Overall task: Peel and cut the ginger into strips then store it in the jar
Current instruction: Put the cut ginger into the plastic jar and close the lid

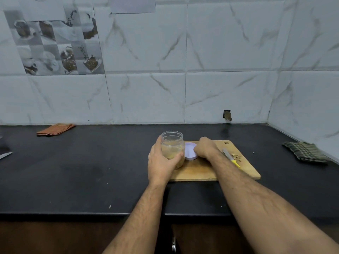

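Behind right hand (pixel 205 148) — lid (pixel 189 152), half-hidden

An orange checked cloth (pixel 55 129) is lying folded at the back left of the black countertop (pixel 82 167), close to the tiled wall (pixel 220 52). A dark green plaid cloth (pixel 306 152) is sitting crumpled at the right, near the corner. At the far left edge, a blade tip (pixel 5 155) is poking into view.

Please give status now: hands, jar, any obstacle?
Left hand grips jar, ginger inside. Right hand on lid. Jar mouth open, nothing blocking.
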Motion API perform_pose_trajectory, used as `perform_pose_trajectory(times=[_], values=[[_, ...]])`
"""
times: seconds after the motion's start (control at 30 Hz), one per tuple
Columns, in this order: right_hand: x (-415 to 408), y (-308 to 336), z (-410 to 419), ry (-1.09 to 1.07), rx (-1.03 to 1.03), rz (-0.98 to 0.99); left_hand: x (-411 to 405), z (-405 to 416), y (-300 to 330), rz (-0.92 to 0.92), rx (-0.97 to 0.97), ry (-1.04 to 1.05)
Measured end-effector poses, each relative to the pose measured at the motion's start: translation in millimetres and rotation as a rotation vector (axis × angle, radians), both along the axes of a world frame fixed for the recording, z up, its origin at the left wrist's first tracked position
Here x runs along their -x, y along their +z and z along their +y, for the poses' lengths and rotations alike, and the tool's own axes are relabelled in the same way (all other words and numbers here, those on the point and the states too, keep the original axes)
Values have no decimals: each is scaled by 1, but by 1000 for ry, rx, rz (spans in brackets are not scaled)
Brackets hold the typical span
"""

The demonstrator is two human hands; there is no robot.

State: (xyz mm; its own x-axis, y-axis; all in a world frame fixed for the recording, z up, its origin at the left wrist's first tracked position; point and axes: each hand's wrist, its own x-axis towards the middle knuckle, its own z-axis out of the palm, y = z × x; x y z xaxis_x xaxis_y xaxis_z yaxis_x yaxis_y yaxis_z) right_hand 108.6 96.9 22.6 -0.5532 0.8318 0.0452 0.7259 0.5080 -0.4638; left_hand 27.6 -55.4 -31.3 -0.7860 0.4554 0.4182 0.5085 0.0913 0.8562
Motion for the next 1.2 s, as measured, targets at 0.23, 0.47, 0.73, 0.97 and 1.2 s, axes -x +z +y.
perform_pose_trajectory(times=[0.23, 0.47, 0.73, 0.97, 1.2], values=[[-2, 39, -2, 25, -116, 395, 4, 1, -4, -8, 1, 1], [-5, 78, -46, 446, -240, 403, 7, -1, -3, -53, -11, -6], [-9, 76, -68, 658, -324, 53, 2, -4, -1, -44, 15, -14], [3, 85, -71, 641, -212, -5, 2, -5, -1, -43, 9, -14], [18, 102, -69, 627, -162, -197, 2, -4, 0, -43, 14, -7]])
